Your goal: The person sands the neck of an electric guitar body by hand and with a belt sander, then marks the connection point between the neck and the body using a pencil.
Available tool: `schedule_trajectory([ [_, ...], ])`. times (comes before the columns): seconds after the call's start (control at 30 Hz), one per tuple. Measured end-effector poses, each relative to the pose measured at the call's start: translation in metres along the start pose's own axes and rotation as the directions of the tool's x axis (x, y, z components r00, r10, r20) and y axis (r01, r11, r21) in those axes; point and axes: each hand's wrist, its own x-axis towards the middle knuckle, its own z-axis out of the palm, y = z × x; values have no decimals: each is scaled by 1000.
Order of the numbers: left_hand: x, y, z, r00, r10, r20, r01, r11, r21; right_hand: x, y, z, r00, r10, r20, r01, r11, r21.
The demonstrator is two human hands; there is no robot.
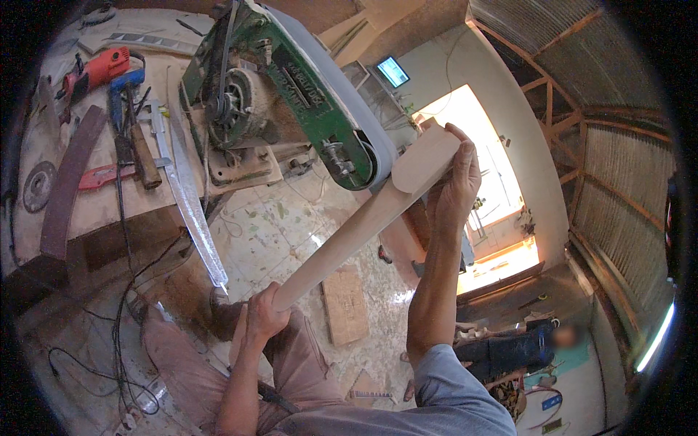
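A long, pale wooden piece (342, 238) runs slantwise across the middle, slim at its near end and broadening into a flat, rounded blade. My left hand (266, 317) is wrapped round the slim end. At the far end my right hand (456, 178) grips the broad blade, its fingers over the edge. Just above the wood is the rounded end of a green belt sander (305, 94) with a grey sanding belt (378, 144). The wood lies right beside the belt's end; whether they touch I cannot tell.
On the workbench (87, 211) at left lie a red angle grinder (102, 69), a hammer (144, 156), a caliper (161, 134) and a curved brown strip (69, 182). Black cables (120, 341) hang to the floor. Cardboard (345, 307) lies below the wood. Another person (509, 352) is at right.
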Motion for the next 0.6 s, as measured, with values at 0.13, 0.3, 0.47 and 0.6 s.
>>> schedule_trajectory([
  [0.13, 2, -1, -1, 1000, 17, -6, -17, 1000, -4, 2, 4, -5, 1000, -1, -7, 0, 1000, -14],
  [0.3, -1, -1, -1, 999, 19, -40, -20, 999, -31, -1, 6, -6, 1000, 3, 13, -4, 1000, 27],
  [0.47, -6, 3, 1, 997, -28, -68, 27, 999, -17, -4, 7, -10, 998, 37, 53, -40, 997, 63],
  [0.6, -7, 2, 2, 997, -45, -59, 44, 999, -14, -6, 8, -9, 996, 52, 72, -59, 992, 108],
])
